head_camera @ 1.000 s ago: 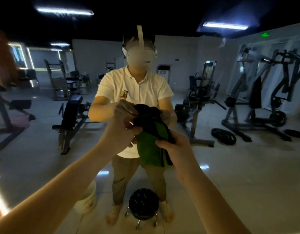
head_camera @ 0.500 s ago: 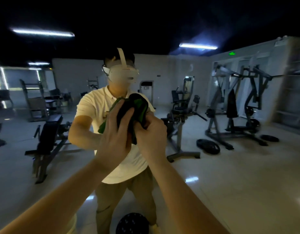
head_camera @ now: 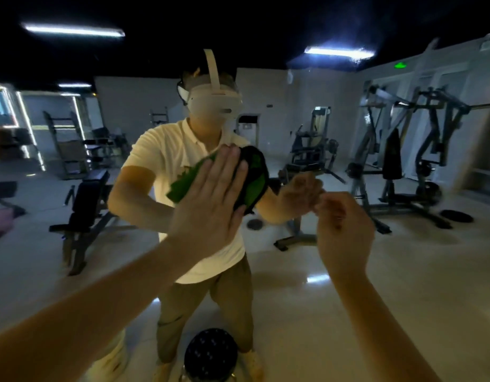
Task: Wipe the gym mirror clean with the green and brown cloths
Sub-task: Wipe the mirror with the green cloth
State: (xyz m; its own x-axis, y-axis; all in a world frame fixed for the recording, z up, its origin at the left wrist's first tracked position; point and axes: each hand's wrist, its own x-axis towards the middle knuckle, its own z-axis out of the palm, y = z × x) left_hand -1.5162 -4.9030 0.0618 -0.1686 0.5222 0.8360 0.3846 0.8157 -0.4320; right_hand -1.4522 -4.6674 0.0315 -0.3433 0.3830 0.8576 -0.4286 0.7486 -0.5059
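Green cloth (head_camera: 184, 183), bunched with the brown cloth (head_camera: 253, 158), now sits pinned against the mirror (head_camera: 403, 285) under the left hand (head_camera: 210, 205), fingers straight. The right hand (head_camera: 343, 230) has let go and drifted right, loosely curled, empty (somewhat blurred). Bundling looks finished; one-handed wiping can likely start.

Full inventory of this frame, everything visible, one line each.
mirror: 1, fills the view, reflecting the gym
cloths: 2, green and dark, bunched against mirror, centre
reflected person: 1, white headset, pale shirt, centre
stool: 1, black, bottom centre
weight bench: 1, black, left
weight machine: 1, grey, right
ceiling strip lights: 3, white, top
left hand: flat, pressing cloths on mirror
right hand: loosely curled, empty, right of cloths
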